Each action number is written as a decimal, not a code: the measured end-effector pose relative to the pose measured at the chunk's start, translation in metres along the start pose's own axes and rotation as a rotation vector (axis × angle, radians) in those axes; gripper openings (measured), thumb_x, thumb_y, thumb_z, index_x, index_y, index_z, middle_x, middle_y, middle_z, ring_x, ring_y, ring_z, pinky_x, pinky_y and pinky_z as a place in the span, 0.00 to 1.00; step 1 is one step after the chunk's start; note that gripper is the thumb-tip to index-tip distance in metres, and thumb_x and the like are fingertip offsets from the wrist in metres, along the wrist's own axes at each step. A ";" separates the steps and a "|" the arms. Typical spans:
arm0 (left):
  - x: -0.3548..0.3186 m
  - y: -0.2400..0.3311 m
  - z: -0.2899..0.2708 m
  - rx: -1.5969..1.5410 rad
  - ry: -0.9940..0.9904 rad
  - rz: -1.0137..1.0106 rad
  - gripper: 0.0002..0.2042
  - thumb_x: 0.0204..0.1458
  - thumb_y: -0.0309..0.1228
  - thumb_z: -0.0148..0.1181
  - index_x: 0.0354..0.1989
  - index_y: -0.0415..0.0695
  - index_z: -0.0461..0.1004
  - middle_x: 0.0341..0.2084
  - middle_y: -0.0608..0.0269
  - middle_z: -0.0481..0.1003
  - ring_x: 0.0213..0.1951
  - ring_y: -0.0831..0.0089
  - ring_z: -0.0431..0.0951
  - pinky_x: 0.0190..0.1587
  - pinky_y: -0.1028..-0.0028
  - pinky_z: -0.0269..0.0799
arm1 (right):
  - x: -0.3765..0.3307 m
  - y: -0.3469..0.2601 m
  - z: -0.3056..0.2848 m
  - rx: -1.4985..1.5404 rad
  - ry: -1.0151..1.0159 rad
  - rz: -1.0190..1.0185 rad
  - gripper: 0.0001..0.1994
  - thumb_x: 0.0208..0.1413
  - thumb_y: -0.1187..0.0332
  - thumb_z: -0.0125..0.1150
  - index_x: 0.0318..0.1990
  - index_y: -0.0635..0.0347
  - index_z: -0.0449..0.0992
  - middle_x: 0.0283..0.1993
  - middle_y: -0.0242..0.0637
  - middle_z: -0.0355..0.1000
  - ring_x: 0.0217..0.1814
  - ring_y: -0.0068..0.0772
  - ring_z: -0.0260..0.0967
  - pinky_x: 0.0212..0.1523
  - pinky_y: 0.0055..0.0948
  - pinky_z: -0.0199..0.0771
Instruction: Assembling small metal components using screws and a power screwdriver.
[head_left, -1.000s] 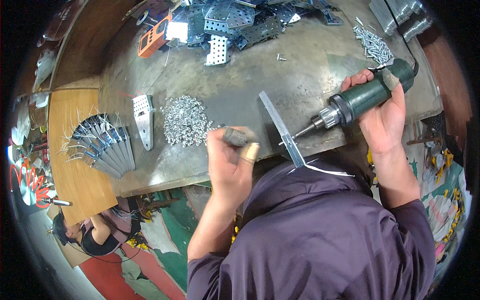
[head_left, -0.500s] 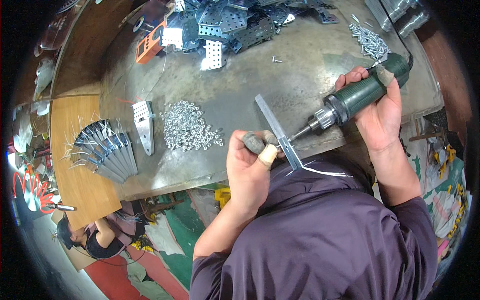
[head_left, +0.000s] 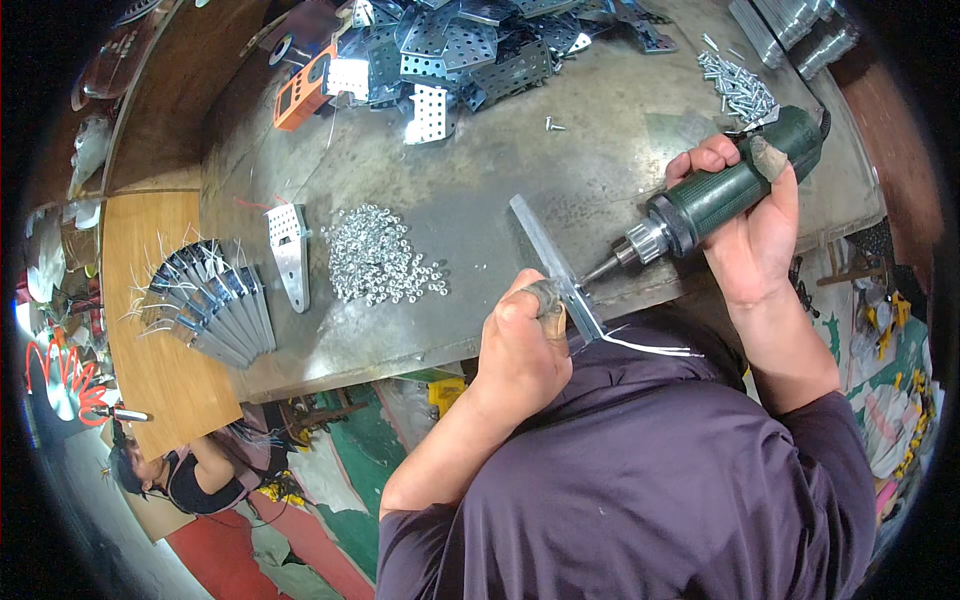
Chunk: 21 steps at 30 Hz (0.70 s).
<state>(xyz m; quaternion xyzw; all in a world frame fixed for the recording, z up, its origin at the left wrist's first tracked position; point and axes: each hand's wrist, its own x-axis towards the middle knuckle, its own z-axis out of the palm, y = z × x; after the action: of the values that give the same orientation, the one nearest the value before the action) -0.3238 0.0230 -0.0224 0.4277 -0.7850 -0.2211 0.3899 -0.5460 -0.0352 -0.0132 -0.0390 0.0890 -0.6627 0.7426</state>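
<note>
L hand (head_left: 520,345) closed on metal strip (head_left: 556,268); R hand (head_left: 745,225) grips driver (head_left: 715,195).

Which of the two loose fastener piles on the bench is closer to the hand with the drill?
The small pile of screws at the bench's far right, just beyond the right hand; the bigger heap of washers lies mid-bench, farther left.

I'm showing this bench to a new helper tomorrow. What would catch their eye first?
The green drill in the right hand, its bit aimed at the metal strip that the left hand steadies at the near table edge. Next, the heap of small shiny fasteners mid-table, and the pile of perforated plates at the far edge.
</note>
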 end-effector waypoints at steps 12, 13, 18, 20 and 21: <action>0.016 -0.001 -0.020 0.255 -0.050 0.068 0.16 0.34 0.19 0.58 0.37 0.38 0.67 0.47 0.44 0.62 0.52 0.47 0.63 0.49 0.53 0.61 | -0.013 -0.011 0.026 -0.308 0.008 -0.103 0.20 0.56 0.53 0.50 0.38 0.67 0.66 0.36 0.38 0.65 0.39 0.33 0.64 0.54 0.43 0.63; 0.029 0.009 -0.028 0.374 -0.178 0.117 0.18 0.34 0.18 0.58 0.38 0.40 0.67 0.50 0.45 0.61 0.55 0.46 0.61 0.52 0.52 0.59 | -0.017 -0.020 0.032 -0.398 -0.101 -0.105 0.23 0.56 0.51 0.51 0.39 0.68 0.66 0.36 0.39 0.66 0.38 0.34 0.65 0.53 0.43 0.65; 0.028 -0.028 -0.045 0.231 -0.205 0.143 0.23 0.42 0.17 0.51 0.50 0.46 0.60 0.53 0.44 0.60 0.59 0.47 0.59 0.58 0.54 0.55 | -0.003 -0.126 0.030 -1.569 0.007 0.007 0.30 0.52 0.44 0.55 0.49 0.64 0.66 0.35 0.43 0.68 0.36 0.32 0.68 0.43 0.34 0.70; -0.001 -0.044 -0.053 -0.317 -0.001 -0.165 0.18 0.55 0.25 0.49 0.54 0.42 0.56 0.51 0.45 0.64 0.52 0.49 0.68 0.54 0.55 0.64 | 0.013 -0.150 0.012 -2.304 0.153 -0.175 0.32 0.52 0.48 0.56 0.56 0.62 0.61 0.47 0.48 0.68 0.48 0.38 0.67 0.52 0.32 0.66; 0.000 -0.034 -0.055 -0.702 0.203 -0.283 0.21 0.59 0.36 0.46 0.57 0.41 0.53 0.50 0.46 0.66 0.47 0.49 0.72 0.50 0.58 0.69 | 0.020 -0.161 -0.005 -2.596 0.167 -0.452 0.33 0.52 0.50 0.56 0.60 0.61 0.58 0.54 0.50 0.66 0.56 0.41 0.65 0.56 0.32 0.63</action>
<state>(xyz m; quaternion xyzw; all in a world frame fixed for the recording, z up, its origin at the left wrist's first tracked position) -0.2627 0.0037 -0.0131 0.3919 -0.5525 -0.4842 0.5538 -0.7023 -0.0739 0.0089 -0.6911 0.6924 -0.2049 0.0317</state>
